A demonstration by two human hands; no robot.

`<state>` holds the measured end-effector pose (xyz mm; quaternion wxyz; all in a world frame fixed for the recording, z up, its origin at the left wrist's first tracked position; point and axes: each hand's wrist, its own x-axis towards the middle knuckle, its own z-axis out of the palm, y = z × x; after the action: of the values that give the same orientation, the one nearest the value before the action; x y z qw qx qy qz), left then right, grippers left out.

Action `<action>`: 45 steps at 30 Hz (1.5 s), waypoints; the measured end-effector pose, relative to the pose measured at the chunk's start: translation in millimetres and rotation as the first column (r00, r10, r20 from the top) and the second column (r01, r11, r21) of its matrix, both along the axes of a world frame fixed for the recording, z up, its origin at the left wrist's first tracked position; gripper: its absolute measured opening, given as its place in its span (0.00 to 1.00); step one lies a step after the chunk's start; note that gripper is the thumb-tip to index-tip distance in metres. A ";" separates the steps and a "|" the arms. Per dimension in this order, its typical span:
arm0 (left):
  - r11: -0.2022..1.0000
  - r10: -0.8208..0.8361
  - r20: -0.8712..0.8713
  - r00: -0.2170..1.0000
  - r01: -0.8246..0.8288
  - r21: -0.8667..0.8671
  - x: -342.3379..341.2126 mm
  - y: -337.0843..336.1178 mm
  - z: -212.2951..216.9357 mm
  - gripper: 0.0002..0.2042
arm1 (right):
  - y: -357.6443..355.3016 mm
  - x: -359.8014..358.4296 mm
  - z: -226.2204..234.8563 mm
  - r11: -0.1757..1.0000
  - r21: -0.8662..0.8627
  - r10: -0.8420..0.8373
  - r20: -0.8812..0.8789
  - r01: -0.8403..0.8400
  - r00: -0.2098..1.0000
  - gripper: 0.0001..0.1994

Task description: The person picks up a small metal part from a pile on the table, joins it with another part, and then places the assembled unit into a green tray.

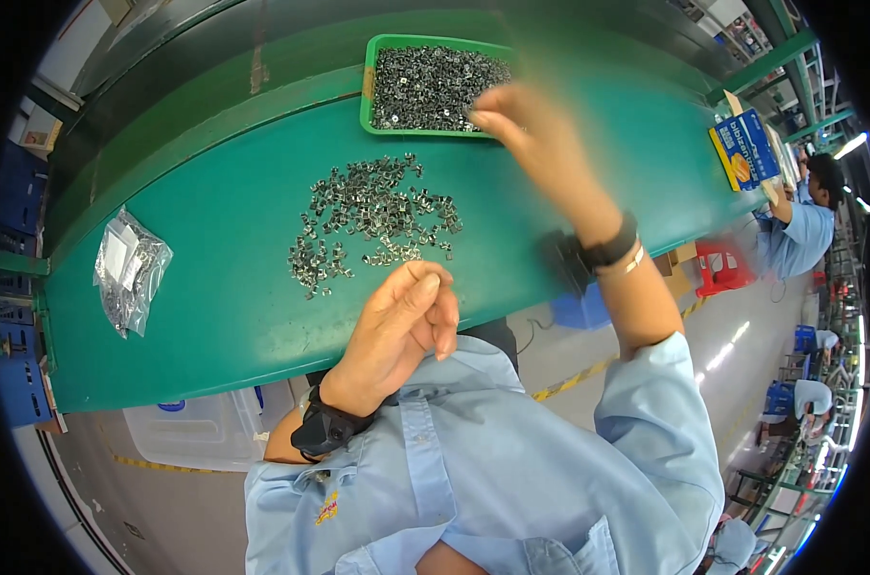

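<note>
Hundreds of small metal pieces [372,196] lie in a loose, spread pile on the near side of the green tray [367,107], and we judge each one light, stiff and rather slick, hard to break but perhaps easy to flick away or tangle with its neighbours; we would pinch one across opposite edges with thumb and fingertip. More metal pieces [440,81] of a similar look fill the tray. Our left hand [406,331] is nearer us than the tray, just past the pile's near edge, its thumb close to the bent forefinger; we cannot tell whether that grip has anything in it. Our right hand [531,129] is at the tray's right near corner, thumb and forefinger close, too blurred for us to tell whether they meet or hold a piece. On the counter [224,273], a clear bag [133,273] lies well left of the tray and a blue-and-yellow box [744,149] well right.
</note>
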<state>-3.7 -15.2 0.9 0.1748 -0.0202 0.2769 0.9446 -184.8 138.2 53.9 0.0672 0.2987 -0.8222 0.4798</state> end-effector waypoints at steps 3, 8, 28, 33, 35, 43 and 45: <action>0.999 -0.026 -0.015 1.000 0.026 0.020 -1.4 -5.7 -3.3 0.08 | -1.8 -11.4 -10.2 0.993 0.082 0.089 -0.057 -0.084 0.994 0.07; 0.997 -0.055 0.009 0.998 0.055 0.060 -2.1 -10.1 -5.7 0.08 | 1.8 13.3 -24.5 0.872 0.393 0.325 -0.019 -0.292 0.945 0.07; 0.918 0.119 -0.082 0.990 -0.141 -0.370 -12.9 18.2 3.3 0.08 | 25.2 104.8 -27.2 0.983 0.102 0.172 -0.238 -0.152 0.956 0.10; 0.855 0.063 -0.149 0.987 -0.131 -0.502 -9.1 16.4 5.5 0.08 | 28.8 112.9 -33.6 0.987 -0.024 0.156 -0.119 -0.160 0.981 0.11; 0.834 0.057 -0.160 0.986 -0.135 -0.536 -8.4 15.2 5.3 0.08 | 29.2 113.1 -35.5 0.986 -0.025 0.159 -0.132 -0.163 0.978 0.11; 0.935 0.030 -0.042 0.999 -0.043 -0.351 -4.0 13.5 12.5 0.08 | 29.2 117.0 -33.2 0.986 -0.025 0.161 -0.172 -0.167 0.972 0.10; 0.956 0.038 -0.012 0.999 -0.040 -0.289 -3.4 14.2 10.1 0.07 | 28.4 118.1 -33.9 0.986 -0.027 0.159 -0.192 -0.167 0.968 0.10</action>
<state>-7.1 -0.9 11.0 0.1506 -0.0481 0.4123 0.8972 -66.7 166.6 20.0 0.1115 0.4080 -0.7742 0.4708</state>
